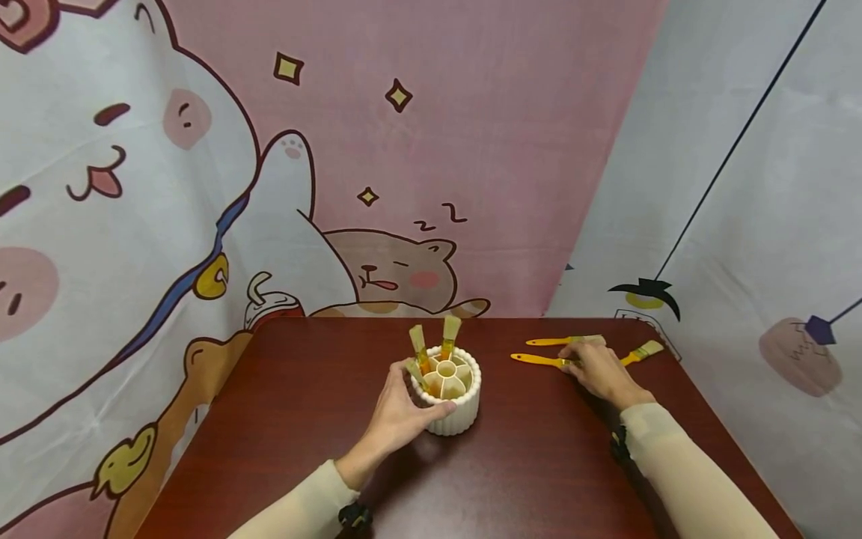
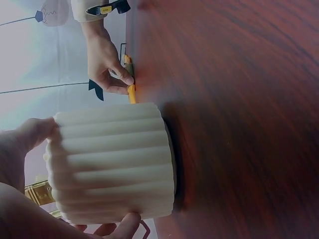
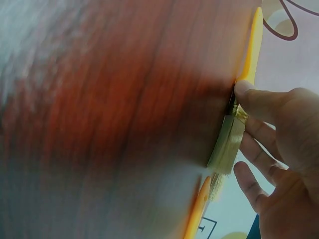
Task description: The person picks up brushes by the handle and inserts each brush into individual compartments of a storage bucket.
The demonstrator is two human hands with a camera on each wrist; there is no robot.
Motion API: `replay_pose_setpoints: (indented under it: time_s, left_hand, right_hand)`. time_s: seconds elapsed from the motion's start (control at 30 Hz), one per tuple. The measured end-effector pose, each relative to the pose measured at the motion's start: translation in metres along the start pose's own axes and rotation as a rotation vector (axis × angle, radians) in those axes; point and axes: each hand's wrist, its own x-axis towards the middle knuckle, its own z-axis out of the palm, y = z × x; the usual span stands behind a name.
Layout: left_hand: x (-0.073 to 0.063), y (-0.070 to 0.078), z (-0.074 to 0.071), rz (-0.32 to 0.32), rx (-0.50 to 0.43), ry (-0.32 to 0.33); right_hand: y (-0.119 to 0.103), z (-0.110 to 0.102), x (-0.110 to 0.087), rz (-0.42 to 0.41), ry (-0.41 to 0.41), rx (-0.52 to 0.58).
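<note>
My left hand (image 1: 397, 412) grips a white ribbed brush holder (image 1: 465, 412) from its left side, thumb across the front and fingers round the far left. Its round top is split into compartments about a central ring. Several paintbrushes stand in it bristles up, among them one paintbrush (image 1: 450, 333) at the back. To the right, my right hand (image 1: 601, 370) pinches a yellow-handled paintbrush (image 3: 253, 47) near its metal band, thumb on top. The pale bristles (image 3: 227, 147) of that brush point toward the palm side, low over the table. The far fingers are partly hidden behind it.
Behind the right hand lies another yellow paintbrush (image 1: 548, 342). A further paintbrush (image 1: 645, 352) lies to its right, near the edge of the dark red-brown table (image 1: 323, 404). Cloth printed with cartoon animals (image 1: 404, 277) hangs right behind the table.
</note>
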Motion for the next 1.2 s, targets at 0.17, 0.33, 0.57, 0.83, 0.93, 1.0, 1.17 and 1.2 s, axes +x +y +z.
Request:
replay_pose_setpoints:
  time_s: [0.17, 0.33, 0.57, 0.83, 0.93, 1.0, 1.17, 1.2]
  left_hand:
    - [0.001, -0.001, -0.002, 0.001, -0.034, -0.021]
    - [0.002, -0.001, -0.003, 0.002, -0.101, -0.052]
    - [0.001, 0.000, -0.005, 0.002, -0.131, -0.070]
    - [0.002, -0.001, -0.005, -0.007, -0.135, -0.080]
    - [0.002, -0.001, -0.006, -0.013, -0.143, -0.086]
    - [0.002, -0.001, -0.006, -0.019, -0.152, -0.090]
    - [0.001, 0.001, -0.007, -0.015, -0.178, -0.102]
    - [0.001, 0.001, -0.008, -0.014, -0.182, -0.104]
  right_hand:
    - [-0.003, 0.001, 0.001, -0.003, 0.004, 0.016]
    - [-0.006, 0.002, 0.000, 0.018, 0.004, 0.055]
    - [-0.012, 0.000, -0.003, 0.026, 0.011, 0.084]
    - [-0.020, 0.000, -0.007, 0.032, 0.039, 0.150]
    - [-0.024, -0.001, -0.009, 0.026, 0.068, 0.183]
    - [-0.027, -0.002, -0.011, 0.015, 0.092, 0.205]
    - [-0.037, -0.004, -0.013, -0.023, 0.154, 0.247]
    - [-0.038, -0.004, -0.013, -0.027, 0.167, 0.248]
